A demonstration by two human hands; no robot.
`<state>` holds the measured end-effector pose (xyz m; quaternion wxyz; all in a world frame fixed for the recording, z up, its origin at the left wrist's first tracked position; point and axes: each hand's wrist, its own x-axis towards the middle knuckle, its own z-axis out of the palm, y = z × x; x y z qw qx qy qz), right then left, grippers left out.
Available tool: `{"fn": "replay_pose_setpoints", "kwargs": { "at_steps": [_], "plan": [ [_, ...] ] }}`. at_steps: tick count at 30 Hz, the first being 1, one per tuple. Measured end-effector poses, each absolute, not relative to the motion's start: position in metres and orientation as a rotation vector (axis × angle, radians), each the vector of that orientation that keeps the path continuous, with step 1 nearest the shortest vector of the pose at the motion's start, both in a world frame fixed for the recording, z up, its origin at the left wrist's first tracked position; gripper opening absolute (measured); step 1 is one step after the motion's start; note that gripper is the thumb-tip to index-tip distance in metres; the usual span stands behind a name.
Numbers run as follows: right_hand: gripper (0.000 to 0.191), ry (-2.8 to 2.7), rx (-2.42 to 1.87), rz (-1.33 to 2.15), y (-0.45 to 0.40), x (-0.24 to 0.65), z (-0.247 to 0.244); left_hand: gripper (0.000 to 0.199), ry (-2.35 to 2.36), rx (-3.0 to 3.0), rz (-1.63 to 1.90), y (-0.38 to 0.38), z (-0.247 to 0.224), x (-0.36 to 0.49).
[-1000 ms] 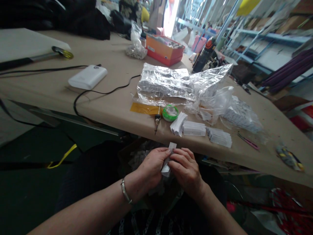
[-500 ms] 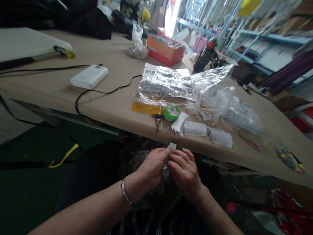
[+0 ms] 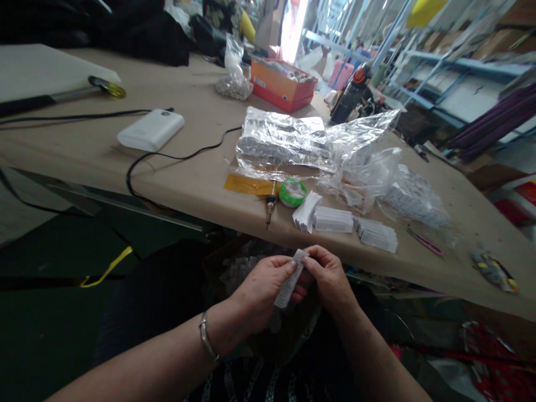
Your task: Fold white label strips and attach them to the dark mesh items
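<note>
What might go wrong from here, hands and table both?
The pale strip, pinched by the left hand and right hand, might slip and drop among the loose pieces below. The pointed tool aims toward the table edge, so a hand could catch its tip; whether it is hot cannot be told. Near that edge, the paper stacks could get knocked off.
</note>
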<state>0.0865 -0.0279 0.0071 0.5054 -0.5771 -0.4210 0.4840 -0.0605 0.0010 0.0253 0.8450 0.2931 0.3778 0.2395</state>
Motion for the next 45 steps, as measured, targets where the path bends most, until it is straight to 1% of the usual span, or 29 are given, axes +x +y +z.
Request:
{"fn": "replay_pose_setpoints", "kwargs": {
  "at_steps": [5, 10, 13, 16, 18, 22, 25, 28, 33, 38, 45],
  "plan": [
    [0.017, -1.003, -1.387, 1.221, -0.029, 0.083, 0.007, 0.021, 0.666, 0.682, 0.384, 0.004, 0.021, -0.068],
    [0.017, -1.055, -1.439, 1.202, -0.031, 0.077, 0.009, 0.021, 0.644, 0.663, 0.362, 0.007, 0.017, -0.072],
    [0.017, -1.033, -1.368, 1.214, -0.032, 0.077, 0.006, 0.021, 0.629, 0.617, 0.331, 0.006, 0.017, -0.074],
    [0.024, -1.0, -1.27, 1.288, -0.032, 0.077, -0.001, 0.02, 0.609, 0.582, 0.319, 0.006, 0.019, -0.076],
    [0.03, -1.009, -1.237, 1.207, -0.034, 0.075, -0.006, 0.018, 0.602, 0.525, 0.348, 0.007, 0.02, -0.077],
    [0.035, -1.087, -1.286, 0.875, -0.044, 0.062, -0.014, 0.013, 0.633, 0.382, 0.486, 0.01, 0.019, -0.076],
    [0.044, -1.183, -1.325, 0.8, -0.055, 0.05, -0.024, 0.012, 0.712, 0.305, 0.561, 0.011, 0.019, -0.075],
    [0.05, -1.29, -1.33, 0.754, -0.063, 0.047, -0.031, 0.012, 0.754, 0.323, 0.563, 0.011, 0.017, -0.075],
    [0.041, -1.452, -1.359, 0.57, -0.053, 0.064, -0.015, 0.016, 0.768, 0.469, 0.522, 0.005, 0.012, -0.075],
    [0.033, -1.82, -1.459, 0.417, -0.032, 0.074, 0.014, 0.015, 0.717, 0.525, 0.523, 0.001, 0.014, -0.074],
    [0.028, -1.922, -1.483, 0.333, -0.029, 0.065, 0.016, 0.018, 0.702, 0.521, 0.528, 0.0, 0.018, -0.074]
  ]
}}
